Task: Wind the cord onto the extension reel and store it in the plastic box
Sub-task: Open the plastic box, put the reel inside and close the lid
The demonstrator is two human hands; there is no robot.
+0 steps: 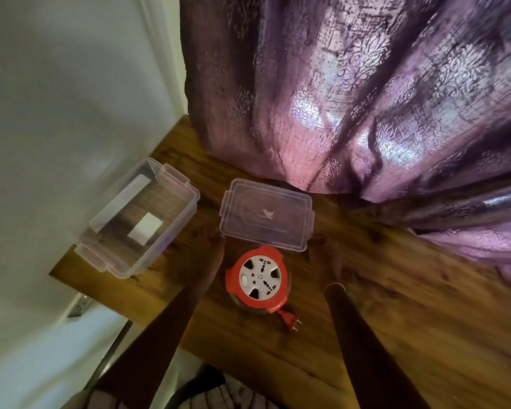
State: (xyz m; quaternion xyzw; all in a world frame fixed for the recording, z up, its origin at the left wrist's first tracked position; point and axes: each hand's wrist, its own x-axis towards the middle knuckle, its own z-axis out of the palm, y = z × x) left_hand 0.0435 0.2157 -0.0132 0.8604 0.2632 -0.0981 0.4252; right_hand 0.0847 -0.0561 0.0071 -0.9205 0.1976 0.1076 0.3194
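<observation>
Blur smears both hands into the brown of the wooden table (396, 290), so their outlines are hard to trace. The left hand (214, 246) reaches to the near left corner of the clear lid (266, 214). Whether its fingers touch or pinch that corner, or are spread or curled, I cannot tell. The right hand (326, 258) lies beyond a dark sleeve cuff, near the lid's near right corner, and its fingers are likewise too smeared to read.

Between the two forearms the red extension reel (258, 277) lies flat on the table, white socket face up, just in front of the lid. A short red stub leads from its near edge to the plug (292, 321). Any cord on the drum is hidden under the top flange.

The plastic box (171, 234) stands open at the table's left edge, with a white label showing through its bottom. A purple curtain (366, 98) drapes onto the table's far side and covers it there.
</observation>
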